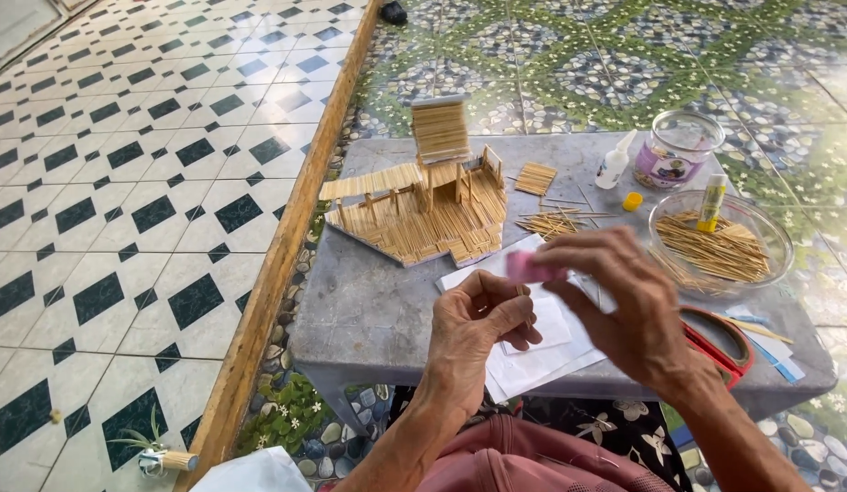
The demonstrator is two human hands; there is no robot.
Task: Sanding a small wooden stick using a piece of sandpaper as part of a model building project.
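Pinching a pink block (530, 267) in its fingertip grip, the right hand (628, 305) hovers beside the left hand (478, 319), closed on thin sticks (522, 293).

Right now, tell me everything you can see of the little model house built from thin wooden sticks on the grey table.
The pale wooden stick house stands upright at the far left of the grey table, on a flat base of sticks laid side by side. Thin posts carry a long flat roof panel on its left; a taller, steeper stick panel rises at the back. A low railing runs along the right edge. Neither hand touches it; loose sticks lie beside it.
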